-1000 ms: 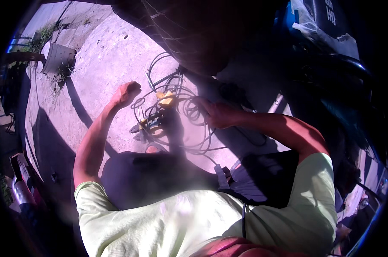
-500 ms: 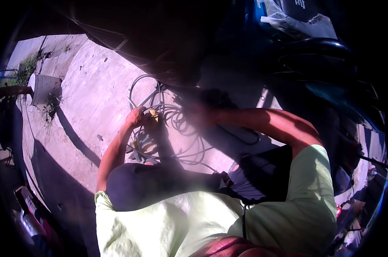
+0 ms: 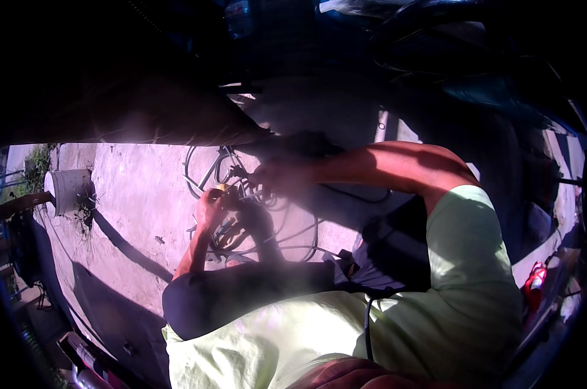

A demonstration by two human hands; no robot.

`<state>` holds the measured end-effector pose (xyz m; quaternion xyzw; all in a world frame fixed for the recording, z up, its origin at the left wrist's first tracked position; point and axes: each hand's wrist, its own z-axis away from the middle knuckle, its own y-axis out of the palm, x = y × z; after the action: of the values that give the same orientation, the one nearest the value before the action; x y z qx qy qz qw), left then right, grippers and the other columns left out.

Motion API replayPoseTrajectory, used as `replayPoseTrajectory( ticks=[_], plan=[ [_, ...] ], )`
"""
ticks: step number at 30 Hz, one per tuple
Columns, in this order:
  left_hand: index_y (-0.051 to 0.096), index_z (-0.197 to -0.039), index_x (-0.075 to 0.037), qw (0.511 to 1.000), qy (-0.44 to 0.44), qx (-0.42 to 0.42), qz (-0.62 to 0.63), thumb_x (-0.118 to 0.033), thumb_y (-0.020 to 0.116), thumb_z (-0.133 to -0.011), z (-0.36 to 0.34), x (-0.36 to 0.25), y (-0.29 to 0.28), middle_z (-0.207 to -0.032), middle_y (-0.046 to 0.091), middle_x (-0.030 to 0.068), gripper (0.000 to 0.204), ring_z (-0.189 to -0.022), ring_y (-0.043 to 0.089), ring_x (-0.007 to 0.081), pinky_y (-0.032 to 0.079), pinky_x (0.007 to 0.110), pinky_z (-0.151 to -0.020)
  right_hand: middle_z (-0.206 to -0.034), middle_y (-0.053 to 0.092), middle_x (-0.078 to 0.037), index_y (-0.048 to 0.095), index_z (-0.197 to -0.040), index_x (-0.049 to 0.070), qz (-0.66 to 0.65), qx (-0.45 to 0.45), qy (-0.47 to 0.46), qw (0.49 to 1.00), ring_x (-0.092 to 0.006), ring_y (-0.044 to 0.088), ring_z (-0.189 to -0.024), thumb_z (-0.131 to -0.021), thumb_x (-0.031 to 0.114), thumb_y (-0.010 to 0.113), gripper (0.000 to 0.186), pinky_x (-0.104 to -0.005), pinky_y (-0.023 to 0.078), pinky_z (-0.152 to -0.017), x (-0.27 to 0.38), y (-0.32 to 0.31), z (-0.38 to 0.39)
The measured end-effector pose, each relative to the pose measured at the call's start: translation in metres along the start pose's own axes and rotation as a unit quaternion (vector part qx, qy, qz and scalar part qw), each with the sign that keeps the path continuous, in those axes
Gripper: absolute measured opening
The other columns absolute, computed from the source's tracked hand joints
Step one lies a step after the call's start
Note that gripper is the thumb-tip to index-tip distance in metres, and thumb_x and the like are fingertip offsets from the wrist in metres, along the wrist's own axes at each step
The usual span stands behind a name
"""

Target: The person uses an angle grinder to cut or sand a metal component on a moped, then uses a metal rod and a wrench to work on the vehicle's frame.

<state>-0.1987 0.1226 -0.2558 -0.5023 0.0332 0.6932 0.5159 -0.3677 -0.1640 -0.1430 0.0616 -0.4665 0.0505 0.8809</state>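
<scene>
Over sunlit concrete, left hand [image 3: 210, 206] gripping tangled cables [image 3: 267, 220]; right hand [image 3: 274, 176] shadowed, grip unclear

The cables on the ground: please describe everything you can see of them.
The cables are thin and dark, loosely tangled in several loops on the sunlit concrete ground. They lie ahead of the person's knees, partly in shadow. The left hand and right hand meet over the tangle, by a small yellow piece. Their ends cannot be made out.
</scene>
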Motion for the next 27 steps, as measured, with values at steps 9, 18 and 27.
replayPoseTrajectory(
  ticks=[9, 18, 27],
  plan=[
    [0.051, -0.135, 0.006, 0.981, -0.111, 0.055, -0.149, -0.028, 0.080, -0.081, -0.035, 0.007, -0.033, -0.108, 0.070, 0.0199, 0.070, -0.085, 0.072, 0.0232, 0.058, 0.033, -0.059, -0.081, 0.069, -0.005, 0.065, -0.114, 0.002, -0.012, -0.014, -0.011, 1.000, -0.0114, 0.062, -0.062, -0.101, 0.033, 0.055, 0.035, -0.0282, 0.050, -0.057, -0.006, -0.005, 0.004],
    [0.060, -0.123, 0.003, 0.953, -0.026, 0.092, -0.288, -0.036, 0.087, -0.071, -0.044, 0.017, -0.028, -0.106, 0.073, 0.0128, 0.070, -0.090, 0.071, 0.0188, 0.055, 0.031, -0.080, -0.078, 0.067, -0.003, 0.064, -0.116, 0.003, -0.019, -0.028, -0.023, 0.999, -0.0096, 0.058, -0.060, -0.102, 0.033, 0.054, 0.035, -0.0270, 0.046, -0.054, -0.011, -0.009, 0.009],
    [0.067, -0.099, -0.004, 0.976, -0.019, 0.035, -0.215, -0.033, 0.083, -0.077, -0.015, 0.009, -0.079, -0.086, 0.069, 0.0143, 0.040, -0.082, 0.067, 0.0248, 0.052, 0.037, -0.072, -0.075, 0.065, -0.002, 0.063, -0.117, 0.004, -0.014, -0.010, -0.056, 0.998, -0.0078, 0.054, -0.057, -0.103, 0.033, 0.054, 0.034, -0.0258, 0.043, -0.051, -0.026, 0.001, -0.012]
  ],
)
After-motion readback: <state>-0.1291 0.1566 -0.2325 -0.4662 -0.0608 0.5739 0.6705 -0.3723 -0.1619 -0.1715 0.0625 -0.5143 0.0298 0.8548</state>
